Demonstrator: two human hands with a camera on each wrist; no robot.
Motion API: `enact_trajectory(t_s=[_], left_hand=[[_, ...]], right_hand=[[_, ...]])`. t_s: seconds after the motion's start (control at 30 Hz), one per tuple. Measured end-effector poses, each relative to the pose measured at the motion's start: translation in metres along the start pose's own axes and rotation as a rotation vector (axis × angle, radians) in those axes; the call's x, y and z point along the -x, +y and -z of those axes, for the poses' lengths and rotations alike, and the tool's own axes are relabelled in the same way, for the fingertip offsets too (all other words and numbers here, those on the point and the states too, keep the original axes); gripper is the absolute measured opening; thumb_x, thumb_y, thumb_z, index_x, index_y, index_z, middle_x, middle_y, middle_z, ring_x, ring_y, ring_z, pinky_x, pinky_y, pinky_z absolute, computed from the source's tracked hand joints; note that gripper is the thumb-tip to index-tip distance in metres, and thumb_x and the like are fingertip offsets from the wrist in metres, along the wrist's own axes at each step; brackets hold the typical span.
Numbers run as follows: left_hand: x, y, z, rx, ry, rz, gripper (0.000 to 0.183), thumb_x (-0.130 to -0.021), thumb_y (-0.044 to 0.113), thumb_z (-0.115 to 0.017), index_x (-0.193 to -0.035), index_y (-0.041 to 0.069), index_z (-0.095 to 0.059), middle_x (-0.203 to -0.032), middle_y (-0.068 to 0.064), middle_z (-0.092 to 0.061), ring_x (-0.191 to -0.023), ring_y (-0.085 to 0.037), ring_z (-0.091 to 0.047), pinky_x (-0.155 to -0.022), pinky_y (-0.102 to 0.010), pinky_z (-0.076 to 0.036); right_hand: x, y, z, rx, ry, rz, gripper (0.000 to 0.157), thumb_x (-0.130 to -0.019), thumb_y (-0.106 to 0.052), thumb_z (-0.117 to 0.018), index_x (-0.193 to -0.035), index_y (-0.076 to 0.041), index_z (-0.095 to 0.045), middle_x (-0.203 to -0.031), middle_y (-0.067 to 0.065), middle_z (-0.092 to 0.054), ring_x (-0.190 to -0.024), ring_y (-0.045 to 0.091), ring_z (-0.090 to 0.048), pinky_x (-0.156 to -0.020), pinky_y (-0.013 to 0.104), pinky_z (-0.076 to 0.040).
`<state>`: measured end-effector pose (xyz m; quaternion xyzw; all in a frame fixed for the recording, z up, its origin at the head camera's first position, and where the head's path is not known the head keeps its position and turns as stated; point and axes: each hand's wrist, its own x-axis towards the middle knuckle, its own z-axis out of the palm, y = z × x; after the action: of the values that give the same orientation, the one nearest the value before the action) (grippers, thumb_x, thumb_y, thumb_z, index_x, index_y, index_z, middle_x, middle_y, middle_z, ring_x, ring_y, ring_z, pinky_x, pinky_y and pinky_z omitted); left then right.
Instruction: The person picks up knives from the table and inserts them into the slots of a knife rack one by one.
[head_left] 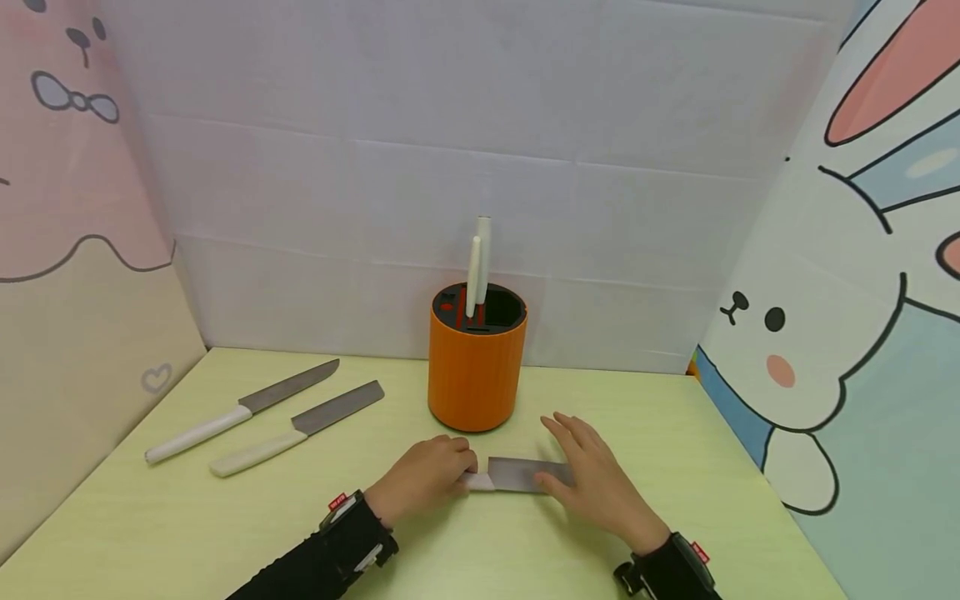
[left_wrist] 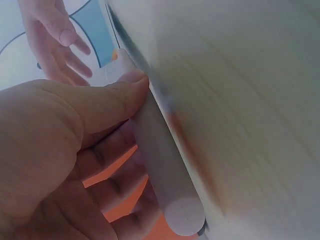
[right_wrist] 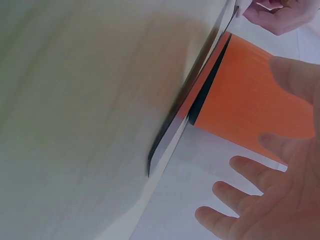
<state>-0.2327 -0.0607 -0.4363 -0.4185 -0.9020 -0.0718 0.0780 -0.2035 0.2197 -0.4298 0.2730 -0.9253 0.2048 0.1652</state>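
Observation:
A broad-bladed kitchen knife (head_left: 517,475) lies low over the table in front of the knife block, its blade towards the right. My left hand (head_left: 427,479) pinches its white handle (left_wrist: 167,170) between thumb and fingers; in the left wrist view the rounded handle end shows. My right hand (head_left: 596,479) hovers by the blade's far end, hiding its tip in the head view. Its fingers are spread and straight. From the right wrist, the blade (right_wrist: 172,127) is seen nearly edge-on, apart from the right hand's fingers (right_wrist: 250,172).
The orange round knife block (head_left: 476,375) stands against the white back wall (head_left: 300,208), with two white handles (head_left: 483,254) upright in its top. On the left of the table (head_left: 247,542) lie a pointed knife (head_left: 198,435) and a blunt-tipped knife (head_left: 258,454). Printed panels flank both sides.

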Motion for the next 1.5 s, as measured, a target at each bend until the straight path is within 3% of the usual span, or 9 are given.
enact_trajectory(t_s=[0.67, 0.97, 1.1, 1.27, 1.5], left_hand=[[-0.002, 0.006, 0.0, 0.034, -0.031, 0.025, 0.021, -0.081, 0.025, -0.078, -0.097, 0.019, -0.067, -0.084, 0.01, -0.052, -0.073, -0.008, -0.046, -0.068, -0.022, -0.045], [0.007, -0.001, 0.0, 0.073, 0.011, 0.008, 0.029, -0.081, 0.027, -0.078, -0.106, 0.018, -0.067, -0.093, 0.008, -0.059, -0.079, -0.008, -0.05, -0.073, -0.025, -0.048], [0.013, -0.009, 0.001, 0.115, 0.049, 0.024, 0.027, -0.086, 0.028, -0.072, -0.111, 0.017, -0.067, -0.1, 0.006, -0.063, -0.086, -0.009, -0.055, -0.077, -0.031, -0.05], [0.02, -0.021, 0.004, 0.14, 0.076, 0.064, 0.031, -0.092, 0.035, -0.063, -0.118, 0.02, -0.065, -0.112, 0.006, -0.061, -0.1, -0.013, -0.057, -0.085, -0.036, -0.05], [0.029, -0.032, 0.013, 0.226, 0.085, 0.19, 0.038, -0.095, 0.044, -0.056, -0.126, 0.022, -0.06, -0.122, 0.004, -0.058, -0.111, -0.016, -0.053, -0.092, -0.042, -0.047]], right_hand=[[0.001, 0.0, -0.001, -0.001, -0.007, -0.003, 0.075, -0.085, -0.037, -0.072, -0.146, -0.013, -0.036, -0.145, 0.017, -0.037, -0.132, 0.034, -0.031, -0.101, 0.06, -0.032], [0.001, 0.001, 0.0, -0.002, -0.016, -0.006, 0.074, -0.085, -0.036, -0.072, -0.146, -0.013, -0.036, -0.145, 0.016, -0.037, -0.132, 0.031, -0.03, -0.103, 0.058, -0.031], [0.001, 0.0, 0.0, 0.002, -0.024, -0.004, 0.074, -0.086, -0.037, -0.071, -0.146, -0.013, -0.036, -0.144, 0.015, -0.037, -0.132, 0.031, -0.03, -0.103, 0.058, -0.03], [0.0, -0.001, 0.0, 0.006, -0.014, 0.012, 0.072, -0.085, -0.036, -0.072, -0.145, -0.014, -0.038, -0.143, 0.014, -0.039, -0.131, 0.03, -0.032, -0.102, 0.057, -0.031], [-0.008, -0.01, -0.004, -0.022, -0.007, 0.065, 0.067, -0.083, -0.031, -0.075, -0.141, -0.014, -0.044, -0.14, 0.013, -0.042, -0.128, 0.028, -0.036, -0.098, 0.056, -0.037]])
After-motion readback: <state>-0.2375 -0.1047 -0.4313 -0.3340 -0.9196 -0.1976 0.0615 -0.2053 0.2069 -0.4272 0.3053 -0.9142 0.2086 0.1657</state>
